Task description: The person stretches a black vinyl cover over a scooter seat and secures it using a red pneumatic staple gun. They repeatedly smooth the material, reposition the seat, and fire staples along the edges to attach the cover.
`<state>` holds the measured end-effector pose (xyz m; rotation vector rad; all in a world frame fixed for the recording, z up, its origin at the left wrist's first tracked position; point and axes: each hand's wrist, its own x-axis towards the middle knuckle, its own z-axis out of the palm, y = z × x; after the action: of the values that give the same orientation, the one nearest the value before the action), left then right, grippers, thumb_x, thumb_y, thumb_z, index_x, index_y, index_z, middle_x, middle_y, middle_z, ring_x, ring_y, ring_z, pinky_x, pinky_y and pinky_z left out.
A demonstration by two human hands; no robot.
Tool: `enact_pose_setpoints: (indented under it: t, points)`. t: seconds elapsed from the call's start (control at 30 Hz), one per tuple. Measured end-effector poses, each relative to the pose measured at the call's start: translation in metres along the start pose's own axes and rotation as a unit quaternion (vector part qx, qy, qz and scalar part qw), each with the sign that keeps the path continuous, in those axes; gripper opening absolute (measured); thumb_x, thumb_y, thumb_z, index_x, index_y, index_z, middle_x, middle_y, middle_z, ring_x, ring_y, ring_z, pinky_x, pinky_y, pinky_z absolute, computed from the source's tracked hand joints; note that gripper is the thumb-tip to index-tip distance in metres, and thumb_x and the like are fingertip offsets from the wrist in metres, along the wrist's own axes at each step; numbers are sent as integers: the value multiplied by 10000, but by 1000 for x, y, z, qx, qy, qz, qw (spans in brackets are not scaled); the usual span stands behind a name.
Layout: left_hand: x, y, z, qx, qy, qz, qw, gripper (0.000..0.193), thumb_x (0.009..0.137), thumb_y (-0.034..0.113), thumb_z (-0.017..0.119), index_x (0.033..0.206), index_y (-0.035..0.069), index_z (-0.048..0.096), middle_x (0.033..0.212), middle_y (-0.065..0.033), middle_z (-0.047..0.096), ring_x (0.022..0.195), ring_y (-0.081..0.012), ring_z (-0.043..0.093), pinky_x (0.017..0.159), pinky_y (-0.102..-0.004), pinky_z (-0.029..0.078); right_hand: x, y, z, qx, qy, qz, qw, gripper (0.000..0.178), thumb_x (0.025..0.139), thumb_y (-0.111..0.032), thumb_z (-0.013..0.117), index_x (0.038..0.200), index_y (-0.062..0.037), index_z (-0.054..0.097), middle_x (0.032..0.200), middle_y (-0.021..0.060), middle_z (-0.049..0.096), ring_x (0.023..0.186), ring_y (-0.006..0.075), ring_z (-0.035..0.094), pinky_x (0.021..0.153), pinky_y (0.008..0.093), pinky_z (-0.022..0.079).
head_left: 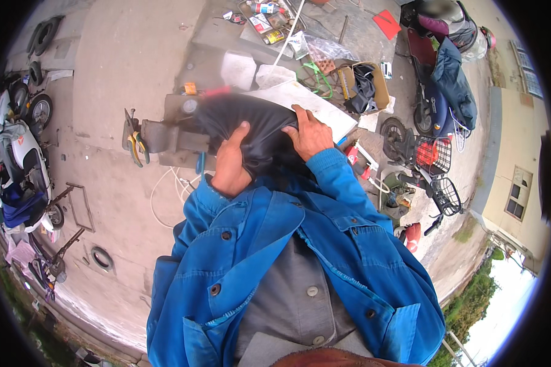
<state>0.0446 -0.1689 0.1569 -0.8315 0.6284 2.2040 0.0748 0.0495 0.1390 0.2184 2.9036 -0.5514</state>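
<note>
A black, leather-like cover [251, 116] lies bunched and creased in front of my body. My left hand [231, 162] grips its near left side, thumb raised and the other fingers mostly hidden below. At its right edge my right hand [311, 136] is closed on the material, thumb and fingers bent over it. What lies under the cover is hidden. Left of it are a dark metal block [159, 136] and pliers [139, 147] with yellow-green handles. A white board [324, 107] sits behind my right hand.
Behind stand a cardboard box [378, 82] with black material inside and a tray [269, 41] of bottles and small packs. Scooters [27, 150] are at the left; a bicycle basket [433, 154] and a person [453, 24] are at the right. A tyre [101, 258] lies on the ground.
</note>
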Motion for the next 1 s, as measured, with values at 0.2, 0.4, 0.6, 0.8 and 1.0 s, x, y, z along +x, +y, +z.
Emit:
enact_pose_setpoints:
  t: [0.2,0.4,0.6,0.8,1.0]
  points:
    - [-10,4,19,6,-11,6,1000,381,1074,293,631,1328,10,648,1273,-164,736,1112,-316,747,953,-471,631,-2,4,-2,8,2,4,1000,610,984,-413,720,1476,-115,520,1254,238,703,1029,478,716,860,570,560]
    - [-12,-2,22,-5,-26,1,1000,407,1084,320,608,1347,11,638,1293,-162,729,1131,-320,740,960,-472,628,-6,5,-3,-6,6,5,1000,586,985,-427,713,1444,-104,542,1214,224,709,993,467,722,831,570,557]
    - [-15,-4,19,-10,-39,8,999,402,1097,315,585,1356,13,640,1318,-165,725,1163,-315,729,992,-455,615,-8,5,-1,-14,15,-3,1000,573,985,-446,711,1409,-94,552,1178,212,706,969,452,721,785,569,546]
    - [-17,-5,14,-12,-34,-6,999,418,1098,309,588,1350,-22,635,1318,-188,722,1158,-317,732,1000,-439,613,-9,3,-3,-20,8,6,1000,575,979,-424,720,1428,-110,544,1198,210,708,984,456,723,813,566,556]
    - [19,-28,-46,261,57,139,954,442,1007,276,766,1204,-106,662,1206,-181,734,1025,-221,722,875,-336,595,0,2,-11,-16,-20,22,999,650,967,-396,739,1511,-138,495,1256,221,708,1043,471,720,870,559,571]
